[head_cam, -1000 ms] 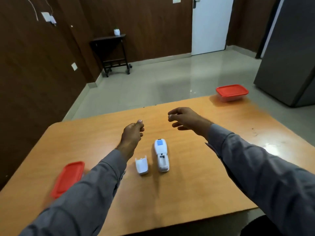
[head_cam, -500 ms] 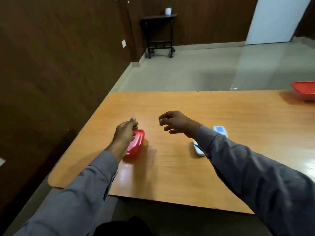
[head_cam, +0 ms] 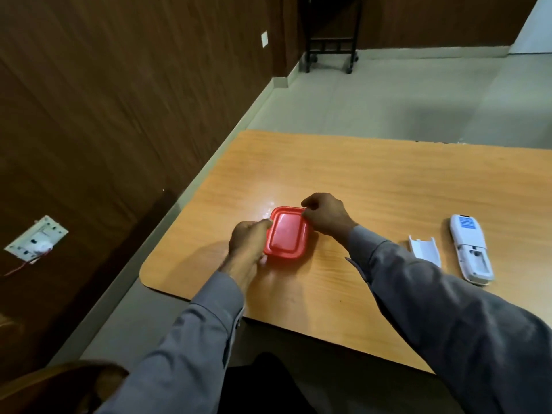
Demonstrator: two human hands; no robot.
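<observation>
A small box with a red lid [head_cam: 287,234] sits on the wooden table [head_cam: 373,180] near its left end. My left hand [head_cam: 249,242] grips the box's left edge, thumb on the lid rim. My right hand [head_cam: 325,216] pinches the lid's far right corner with curled fingers. To the right lie a white handheld device [head_cam: 470,249], face down with its battery bay uncovered, and its loose white battery cover [head_cam: 425,251] beside it.
The table's left and near edges are close to the box. A dark wood-panelled wall with a wall socket [head_cam: 37,239] runs along the left. A black wheeled stand [head_cam: 330,46] is at the far wall.
My view swung left and down. Both hands moved from hovering in the air onto the red-lidded box, which now lies flat between them. The white device shifted to the right of view.
</observation>
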